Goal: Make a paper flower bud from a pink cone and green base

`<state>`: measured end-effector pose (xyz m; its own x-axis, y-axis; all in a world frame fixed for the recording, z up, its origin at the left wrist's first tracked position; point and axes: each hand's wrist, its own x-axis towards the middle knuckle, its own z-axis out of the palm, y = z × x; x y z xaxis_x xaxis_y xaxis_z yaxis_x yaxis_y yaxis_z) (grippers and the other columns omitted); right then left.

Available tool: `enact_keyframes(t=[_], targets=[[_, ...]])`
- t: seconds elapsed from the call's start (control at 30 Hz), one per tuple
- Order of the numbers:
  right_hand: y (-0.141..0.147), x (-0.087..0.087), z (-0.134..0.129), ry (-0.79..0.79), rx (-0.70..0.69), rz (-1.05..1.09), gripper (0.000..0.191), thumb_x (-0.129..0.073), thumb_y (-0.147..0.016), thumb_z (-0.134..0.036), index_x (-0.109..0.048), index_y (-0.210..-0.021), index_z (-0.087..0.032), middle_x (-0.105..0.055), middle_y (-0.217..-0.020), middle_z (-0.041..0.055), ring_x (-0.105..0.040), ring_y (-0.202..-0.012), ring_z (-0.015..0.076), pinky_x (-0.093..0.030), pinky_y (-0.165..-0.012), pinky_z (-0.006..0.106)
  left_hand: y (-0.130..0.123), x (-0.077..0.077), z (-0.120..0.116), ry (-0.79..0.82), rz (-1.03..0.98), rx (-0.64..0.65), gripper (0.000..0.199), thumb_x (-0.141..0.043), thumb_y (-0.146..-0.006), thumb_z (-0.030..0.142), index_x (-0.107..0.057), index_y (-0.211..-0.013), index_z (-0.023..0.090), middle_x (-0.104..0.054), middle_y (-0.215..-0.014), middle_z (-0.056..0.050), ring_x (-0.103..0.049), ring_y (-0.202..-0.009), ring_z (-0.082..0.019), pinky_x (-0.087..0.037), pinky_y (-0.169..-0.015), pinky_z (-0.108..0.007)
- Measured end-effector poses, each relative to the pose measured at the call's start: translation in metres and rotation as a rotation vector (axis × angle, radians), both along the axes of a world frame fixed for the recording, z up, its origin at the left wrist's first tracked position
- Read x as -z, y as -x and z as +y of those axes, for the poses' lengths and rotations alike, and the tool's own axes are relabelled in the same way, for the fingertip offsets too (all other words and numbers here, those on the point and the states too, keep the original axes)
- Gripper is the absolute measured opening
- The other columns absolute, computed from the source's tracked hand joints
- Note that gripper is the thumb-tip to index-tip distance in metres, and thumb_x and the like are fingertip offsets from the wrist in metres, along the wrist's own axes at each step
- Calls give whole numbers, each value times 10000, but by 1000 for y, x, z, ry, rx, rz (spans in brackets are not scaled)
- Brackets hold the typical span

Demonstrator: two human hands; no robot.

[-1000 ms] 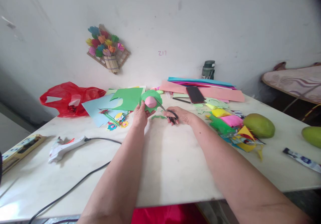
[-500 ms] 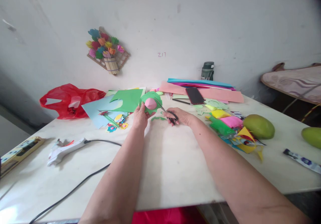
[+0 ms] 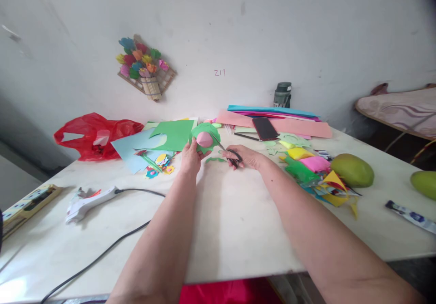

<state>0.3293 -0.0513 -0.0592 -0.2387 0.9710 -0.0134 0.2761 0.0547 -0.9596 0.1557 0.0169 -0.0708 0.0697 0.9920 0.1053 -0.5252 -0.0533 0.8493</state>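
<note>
Between the thumb and fingers of my left hand is a green paper piece with a pink dome at its middle. My right hand grips dark-handled scissors, and their blades reach to the right side of the green paper. Whether the blades are parted is too small to tell. Below the held piece, a thin green paper scrap lies on the table. A larger green sheet with cut-out edges rests just left of my left hand.
At left lie a red plastic bag, a glue gun with its black cord and a power strip. Rightward are a phone, coloured scraps, a green mango and a tube. Paper sheets and a bottle stand behind.
Both hands, the green piece and the scissors stay almost where they were. The whole view has shifted very slightly.
</note>
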Motion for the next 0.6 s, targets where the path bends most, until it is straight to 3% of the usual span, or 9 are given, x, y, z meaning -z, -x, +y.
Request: enact_keyframes(t=[0.6], targets=[[1,-2,-2,-15,25,-48,350,-589,-796,-470,-463,-686,-163,-535,-554,-12,-477,-383,57,-219,-301,163,1,-1,1,77,-58,-10,265,-714,-690,305,-523,-828,185,-514,-601,73,-392,-403,-22,-570,-619,-279]])
